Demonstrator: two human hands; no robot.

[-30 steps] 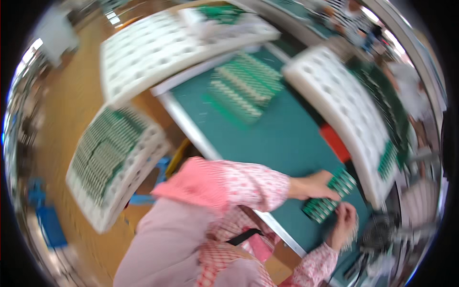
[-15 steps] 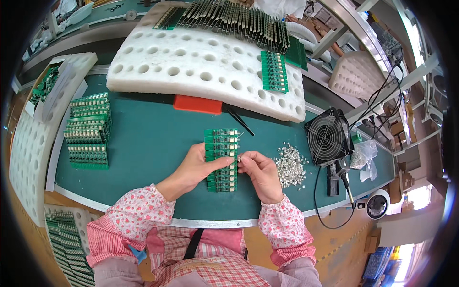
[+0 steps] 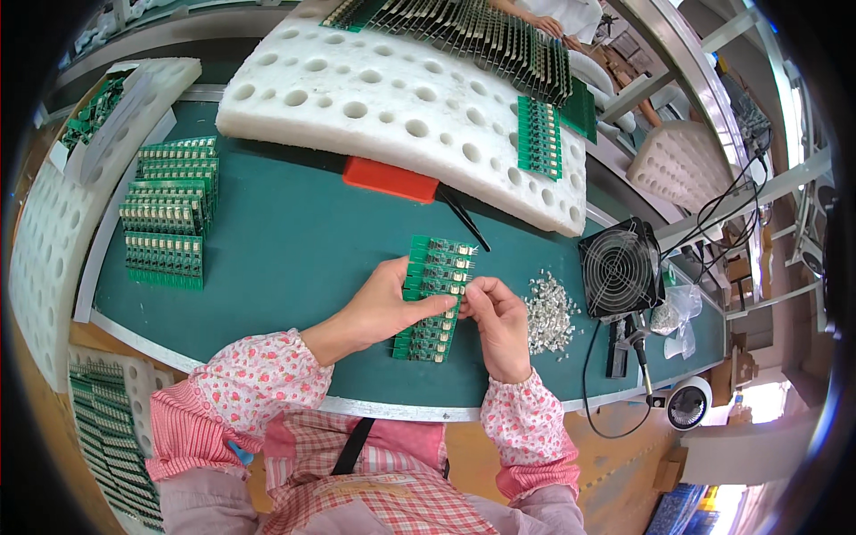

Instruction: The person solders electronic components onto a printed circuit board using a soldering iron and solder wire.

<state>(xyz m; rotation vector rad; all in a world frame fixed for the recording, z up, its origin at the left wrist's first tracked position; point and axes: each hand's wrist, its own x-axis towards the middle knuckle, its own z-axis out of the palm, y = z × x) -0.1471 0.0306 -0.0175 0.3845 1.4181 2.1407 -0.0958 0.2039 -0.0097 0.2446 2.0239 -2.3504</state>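
Observation:
My left hand (image 3: 379,308) is closed on the left side of a green circuit board panel (image 3: 434,259), its thumb lying across the middle. A column of small white connectors runs down the panel's right side, and thin pins jut from its upper right edge. At that edge, about halfway down, my right hand (image 3: 501,325) pinches with thumb and forefinger. Whatever sits between those fingertips is too small and covered to make out. Just right of this hand lies a loose pile of small white connectors (image 3: 550,316) on the green mat (image 3: 294,259).
Stacked board panels (image 3: 169,214) lie at left. Across the back, a white foam block (image 3: 330,85) carries a row of upright boards (image 3: 473,45) and one flat panel (image 3: 539,138). A red tray (image 3: 390,178), black tweezers (image 3: 464,218), a fan (image 3: 620,267) and a soldering iron (image 3: 640,352) are around.
The whole view has shifted and turned slightly. The panel now leans a little to the right, held by my left hand. My right fingers remain at its right edge.

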